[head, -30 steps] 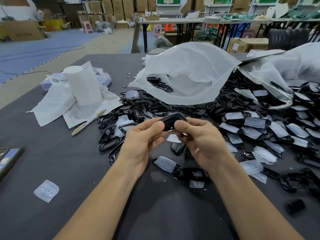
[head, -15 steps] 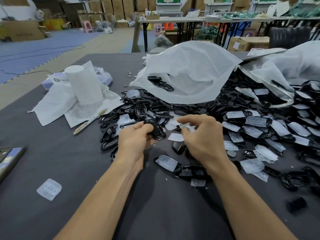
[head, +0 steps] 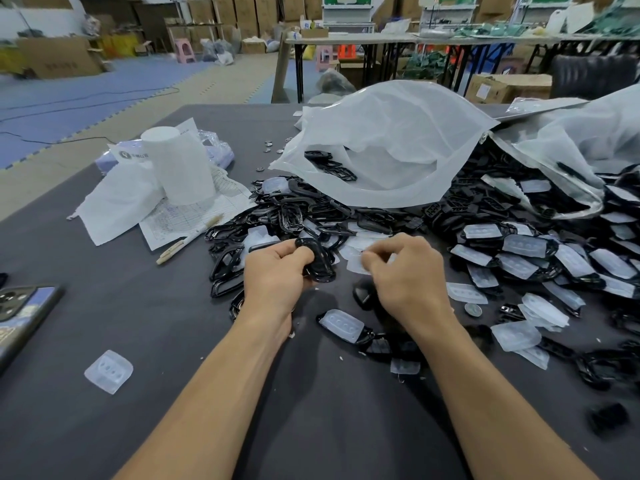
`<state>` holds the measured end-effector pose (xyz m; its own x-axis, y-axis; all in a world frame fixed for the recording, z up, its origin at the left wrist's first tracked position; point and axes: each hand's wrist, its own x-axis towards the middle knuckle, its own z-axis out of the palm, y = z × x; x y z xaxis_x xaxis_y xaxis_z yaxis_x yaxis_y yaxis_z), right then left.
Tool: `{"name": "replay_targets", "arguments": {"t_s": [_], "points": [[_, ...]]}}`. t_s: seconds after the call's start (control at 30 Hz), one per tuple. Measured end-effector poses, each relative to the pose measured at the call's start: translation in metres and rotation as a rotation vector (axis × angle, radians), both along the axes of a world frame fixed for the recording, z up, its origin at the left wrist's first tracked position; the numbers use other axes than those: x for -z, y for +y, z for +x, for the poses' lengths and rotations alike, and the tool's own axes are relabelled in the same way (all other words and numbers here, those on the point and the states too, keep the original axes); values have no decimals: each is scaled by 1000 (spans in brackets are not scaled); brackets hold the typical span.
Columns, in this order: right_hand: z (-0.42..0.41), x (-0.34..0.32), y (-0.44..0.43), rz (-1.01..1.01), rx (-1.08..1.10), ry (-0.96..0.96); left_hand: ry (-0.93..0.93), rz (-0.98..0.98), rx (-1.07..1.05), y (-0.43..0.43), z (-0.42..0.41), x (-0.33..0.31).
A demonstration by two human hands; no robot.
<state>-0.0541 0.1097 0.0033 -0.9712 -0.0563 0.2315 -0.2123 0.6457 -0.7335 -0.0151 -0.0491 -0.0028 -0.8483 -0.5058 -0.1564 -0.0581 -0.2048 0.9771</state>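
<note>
My left hand grips a glossy black plastic shell just above the dark table. To its right, my right hand has its fingers curled down over a translucent white rubber pad at the near edge of the pile; it seems to pinch the pad. A heap of black shells and frames lies right behind both hands. More shells fitted with white pads spread out to the right.
A big translucent plastic bag lies open behind the heap, another at far right. Papers, a white roll and a pen sit at left. A phone rests at the left edge, a loose pad nearby.
Both hands have dropped from chest height to the pile. The left hand keeps the black shell; the right hand let go of it and reached to a white pad.
</note>
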Motion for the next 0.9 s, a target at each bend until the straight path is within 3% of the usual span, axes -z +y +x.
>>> {"name": "replay_targets", "arguments": {"t_s": [0.13, 0.27, 0.4, 0.73, 0.9], "points": [[0, -6, -2, -648, 22, -229, 3, -27, 30, 1, 1, 1], [3, -14, 0, -941, -54, -419, 7, -46, 61, 6, 0, 3], [6, -18, 1, -998, -100, -497, 18, -26, 92, 9, 0, 4], [8, -15, -1, -888, -222, -411, 25, -83, 164, 11, 1, 6], [9, -15, 0, -925, -248, -412, 12, -101, 171, 9, -1, 10]]}}
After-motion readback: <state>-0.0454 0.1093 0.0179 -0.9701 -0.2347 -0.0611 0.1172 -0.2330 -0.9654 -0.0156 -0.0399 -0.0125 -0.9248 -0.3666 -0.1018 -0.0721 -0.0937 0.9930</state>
